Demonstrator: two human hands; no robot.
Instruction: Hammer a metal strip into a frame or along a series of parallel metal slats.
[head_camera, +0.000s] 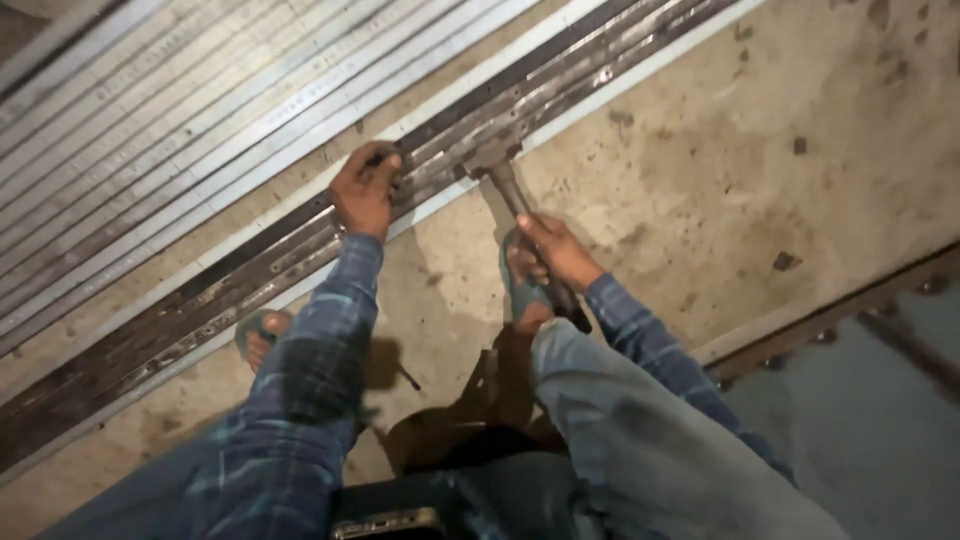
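hammer head down on a dark metal strip

we see the right hand (553, 254) wrapped tight around the lower handle of a hammer (505, 172), fingers curled fully round it. the handle runs up and away from the hand toward the far side, and the hammer's metal head sits on the dark metal strip (290, 258), touching it as far as we can tell. that strip lies flat on the concrete floor (720, 160) and runs diagonally from near left to far right.

the left hand (364, 188) is further left on the same strip, closed over a small dark piece pressed against the metal; we cannot tell what that piece is. the fingers are bent down and the knuckles face us.

beyond the dark strip, to the far left, a stack of pale aluminium strips (170, 120) lies side by side along the same diagonal, just beside it.

both forearms wear blue checked sleeves (320, 350). a foot in a teal sandal (258, 335) rests on the floor at the near edge of the strip on the left, and a second teal sandal (520, 290) shows just under the right hand. grey trousers (640, 440) cover the near right knee. at the far right a dark rail with bolts (840, 310) crosses the floor, well apart from the hands.
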